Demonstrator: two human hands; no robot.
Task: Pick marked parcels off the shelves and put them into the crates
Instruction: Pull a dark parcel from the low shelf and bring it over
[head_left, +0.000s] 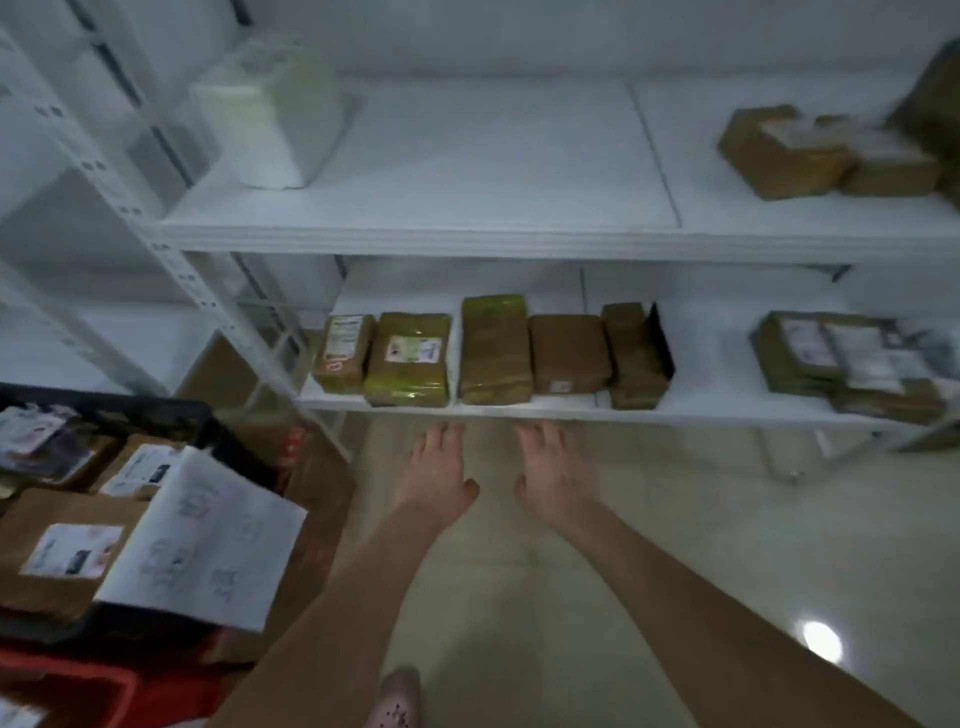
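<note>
STOREROOM PICK: A person reaches both bare arms toward the lower white metal shelf (675, 410) of a rack. The left hand (436, 478) and right hand (556, 480) are side by side just in front of the shelf's front edge, fingers spread and relaxed, gripping nothing. On that shelf, directly beyond the hands, stands a row of five brown tape-wrapped parcels (496, 349). The two at the row's left end, a small brown parcel with a printed label (343, 353) and a wider brown parcel with a pale label (408, 358), carry stickers, though blur hides whether either bears the mark. Further right along the shelf lies a stack of labelled brown parcels (841, 358). Left of the shelf and nearer the person, a black plastic crate (130, 402) holds parcels under a white printed sheet of paper (208, 535). The picking step appears to be just beginning. Next, the hands need to close on a marked parcel, lift it clear of its neighbours and carry it left to the crate.
</note>
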